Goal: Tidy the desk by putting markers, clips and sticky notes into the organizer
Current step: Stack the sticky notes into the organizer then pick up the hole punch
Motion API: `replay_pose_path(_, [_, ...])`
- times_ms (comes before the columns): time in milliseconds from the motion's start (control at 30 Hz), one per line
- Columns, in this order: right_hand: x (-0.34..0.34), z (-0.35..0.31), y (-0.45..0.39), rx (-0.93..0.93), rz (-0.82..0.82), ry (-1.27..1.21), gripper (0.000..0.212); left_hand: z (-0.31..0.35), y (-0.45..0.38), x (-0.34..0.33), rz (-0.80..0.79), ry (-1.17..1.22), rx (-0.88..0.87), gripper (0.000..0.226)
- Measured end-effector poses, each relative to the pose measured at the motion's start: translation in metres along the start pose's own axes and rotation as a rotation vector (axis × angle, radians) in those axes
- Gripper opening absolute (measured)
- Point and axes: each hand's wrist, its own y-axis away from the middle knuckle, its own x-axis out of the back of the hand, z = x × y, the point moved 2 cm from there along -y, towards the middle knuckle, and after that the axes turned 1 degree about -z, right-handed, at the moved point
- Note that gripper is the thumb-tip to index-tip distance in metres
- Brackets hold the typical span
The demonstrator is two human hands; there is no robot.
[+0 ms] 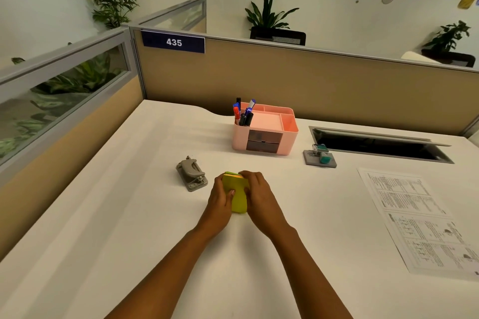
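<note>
Sticky notes (236,195), a yellow-green stack, are held at the middle of the white desk (129,215), between both hands. The stack is gripped from its left side by the left hand (220,197), whose thumb is laid across the top sheet while the fingers are curled around the far edge. From the right side it is clasped by the right hand (256,193), fingers bent over the far top corner. Whether the stack is resting on the desk or raised just off it cannot be told.

Farther back, well apart from the hands, a pink organizer (265,134) is seen standing near the partition (311,80). Several markers (243,112) are already stood upright in its left rear compartment; its wide middle tray and right compartments are seen in pink, and two dark drawers are set in its front.

Just left of the hands, a grey hole punch (192,173) is placed on the desk. To the right of the organizer, a grey stand with teal pieces (320,155) is positioned beside a cable opening (381,145) in the desk. Printed sheets (420,223) are laid out along the right edge.
</note>
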Motion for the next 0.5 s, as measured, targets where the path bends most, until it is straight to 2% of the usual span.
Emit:
replay_pose_path(167, [-0.002,0.004,-0.001,-0.049,-0.116,-0.036,0.059,0.003,-0.001,-0.009,0.029,0.000,-0.020,0.047])
replay_pose_path(267, [0.006,0.014,-0.004,-0.053,-0.086,-0.014,0.048,0.003,-0.004,-0.013,0.020,-0.057,-0.032,0.048])
replay_pose_path(367, [0.018,0.020,-0.013,-0.118,-0.012,-0.099,0.035,0.008,-0.010,-0.015,0.006,-0.062,-0.051,0.050])
replay_pose_path(500, [0.032,0.026,-0.024,-0.169,0.042,-0.172,0.032,0.017,-0.023,-0.016,0.025,-0.093,-0.087,0.054])
